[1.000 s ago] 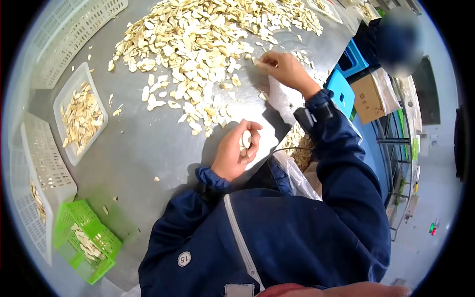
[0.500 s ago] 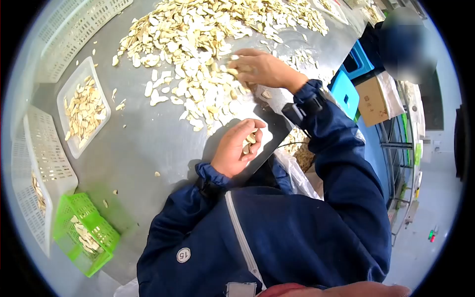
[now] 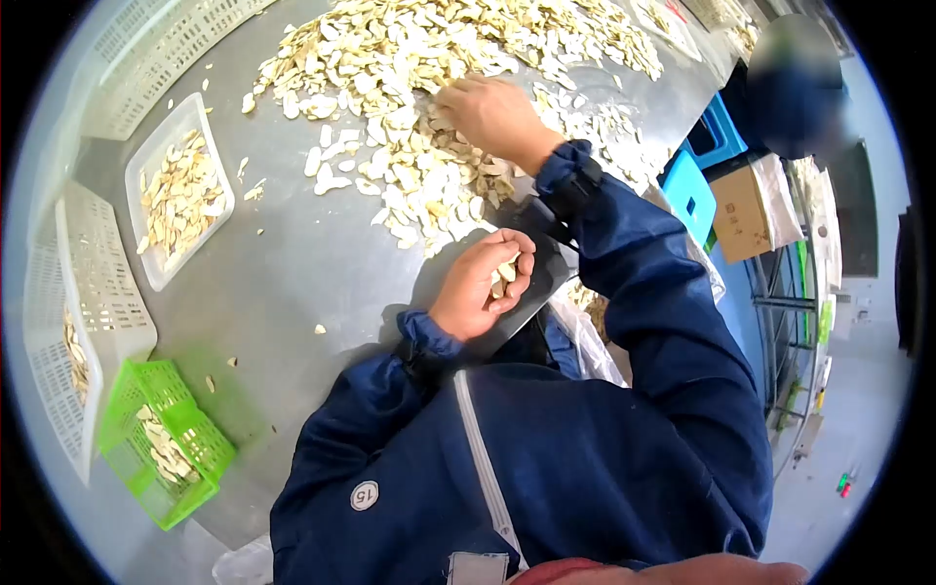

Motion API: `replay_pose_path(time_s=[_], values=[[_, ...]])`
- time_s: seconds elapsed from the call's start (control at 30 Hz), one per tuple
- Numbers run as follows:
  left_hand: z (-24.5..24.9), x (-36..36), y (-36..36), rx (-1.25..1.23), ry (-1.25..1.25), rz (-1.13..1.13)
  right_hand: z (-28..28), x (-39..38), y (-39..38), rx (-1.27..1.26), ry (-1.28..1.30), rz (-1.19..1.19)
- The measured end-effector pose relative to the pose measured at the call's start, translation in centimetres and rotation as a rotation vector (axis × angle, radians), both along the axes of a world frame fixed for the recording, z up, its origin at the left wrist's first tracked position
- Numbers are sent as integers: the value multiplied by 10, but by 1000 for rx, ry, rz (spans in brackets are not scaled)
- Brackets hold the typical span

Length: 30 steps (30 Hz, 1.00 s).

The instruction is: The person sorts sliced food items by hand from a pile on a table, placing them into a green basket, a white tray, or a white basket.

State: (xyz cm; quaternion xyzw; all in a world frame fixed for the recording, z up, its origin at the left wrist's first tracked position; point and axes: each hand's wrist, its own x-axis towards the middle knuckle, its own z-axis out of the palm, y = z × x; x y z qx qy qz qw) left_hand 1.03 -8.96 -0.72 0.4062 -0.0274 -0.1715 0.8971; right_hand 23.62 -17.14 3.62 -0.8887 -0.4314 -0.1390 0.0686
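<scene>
A large heap of pale, flat dried slices [image 3: 380,58] spreads over the metal table [image 3: 292,263], with looser slices trailing toward me. My left hand [image 3: 473,291] is curled palm up near the table's edge, its fingers wrapped round several of the slices [image 3: 503,276]. Farther out, my right hand [image 3: 495,115] is palm down on the heap. Its fingers point left into the slices, and their tips are hidden or blurred among them.
At left stand a clear plastic tray [image 3: 220,185] of slices, white perforated baskets [image 3: 109,263] and a green basket [image 3: 200,429] holding slices. A blue stool [image 3: 688,195], a cardboard box [image 3: 738,216] and another person [image 3: 792,88] are at the right, beyond the table.
My right hand has moved left and farther out across the heap. My left hand stays curled round slices, shifted slightly right. The whole view has tilted a little.
</scene>
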Motion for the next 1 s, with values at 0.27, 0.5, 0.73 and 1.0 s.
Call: replay_pose_path(time_s=[0.27,0.5,0.73,1.0], values=[[8,4,7,-456,342,-189,-2,-23,-22,183,110,41],[14,4,7,-424,342,-154,8,-27,-21,32,67,-91],[17,6,5,-493,433,-49,64,-64,-83,126,1138,108],[16,2,7,-432,357,-123,8,-35,-35,85,46,135]])
